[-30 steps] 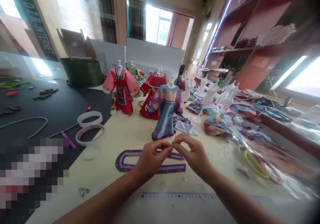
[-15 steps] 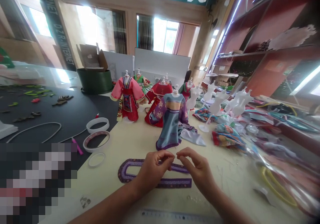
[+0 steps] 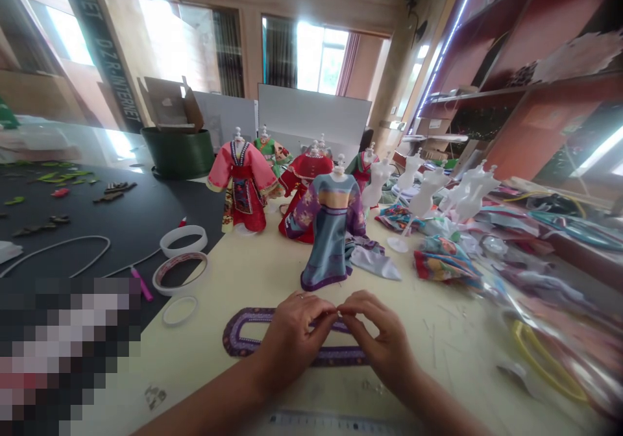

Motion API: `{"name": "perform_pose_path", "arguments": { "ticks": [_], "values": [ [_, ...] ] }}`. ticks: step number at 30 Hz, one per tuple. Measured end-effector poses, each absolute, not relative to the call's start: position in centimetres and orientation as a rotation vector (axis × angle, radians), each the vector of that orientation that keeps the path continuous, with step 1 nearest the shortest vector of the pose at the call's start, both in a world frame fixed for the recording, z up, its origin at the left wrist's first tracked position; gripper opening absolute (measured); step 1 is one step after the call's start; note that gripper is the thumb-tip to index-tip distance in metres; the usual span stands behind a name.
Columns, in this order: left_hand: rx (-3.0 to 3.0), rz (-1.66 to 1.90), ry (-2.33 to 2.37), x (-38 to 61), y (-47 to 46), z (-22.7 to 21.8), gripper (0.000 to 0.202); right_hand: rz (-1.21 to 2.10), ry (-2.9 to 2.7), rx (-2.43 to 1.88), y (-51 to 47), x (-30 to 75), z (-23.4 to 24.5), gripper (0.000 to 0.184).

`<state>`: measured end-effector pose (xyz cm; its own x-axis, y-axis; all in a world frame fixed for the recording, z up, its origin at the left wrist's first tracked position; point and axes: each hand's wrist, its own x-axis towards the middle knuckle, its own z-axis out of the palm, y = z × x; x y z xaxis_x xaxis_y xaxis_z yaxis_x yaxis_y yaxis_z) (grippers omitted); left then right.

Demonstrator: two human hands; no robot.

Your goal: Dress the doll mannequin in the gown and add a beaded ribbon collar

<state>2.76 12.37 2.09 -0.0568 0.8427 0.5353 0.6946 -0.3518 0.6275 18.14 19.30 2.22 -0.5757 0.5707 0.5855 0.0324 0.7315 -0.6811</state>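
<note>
My left hand (image 3: 292, 335) and my right hand (image 3: 377, 335) meet above the cream table (image 3: 195, 364), pinching a tiny pale strand (image 3: 338, 313) between their fingertips. Below them lies a purple beaded U-shaped band (image 3: 241, 339), partly hidden by my hands and apparently untouched by them. Just beyond stands a doll mannequin in a blue-grey robe with purple sleeves (image 3: 331, 241). A folded pale fabric piece (image 3: 374, 263) lies at its right. A metal ruler (image 3: 331, 421) lies along the near edge.
Red and green doll dresses (image 3: 243, 186) stand behind. White bare mannequins (image 3: 426, 193) and fabric piles (image 3: 445, 262) fill the right. Clear bags with a yellow hoop (image 3: 545, 364) lie at right. White rings (image 3: 180, 274) sit by the black table section (image 3: 97, 218).
My hands have drawn closer, with their fingertips now together over the purple band. The view has shifted slightly, and the table items sit a little differently in the frame.
</note>
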Motion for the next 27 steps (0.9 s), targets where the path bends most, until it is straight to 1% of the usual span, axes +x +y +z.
{"name": "perform_pose_path", "arguments": {
  "ticks": [5, 10, 17, 27],
  "values": [
    [2.064, 1.346, 1.707, 2.62, 12.32, 2.12, 0.011, 0.771, -2.098, -0.439, 19.27, 18.22, 2.22, 0.011],
    [2.163, 1.346, 1.661, 2.56, 12.31, 2.13, 0.011, 0.819, -2.127, -0.466, 19.18, 18.26, 2.51, 0.005],
    [2.321, 1.296, 1.613, 2.56, 12.22, 2.03, 0.012, 0.912, -2.19, -0.537, 19.31, 18.44, 2.53, 0.007],
    [2.422, 1.243, 1.555, 2.37, 12.3, 2.12, 0.015, 0.958, -2.211, -0.501, 19.33, 18.68, 2.72, 0.007]
  ]
}}
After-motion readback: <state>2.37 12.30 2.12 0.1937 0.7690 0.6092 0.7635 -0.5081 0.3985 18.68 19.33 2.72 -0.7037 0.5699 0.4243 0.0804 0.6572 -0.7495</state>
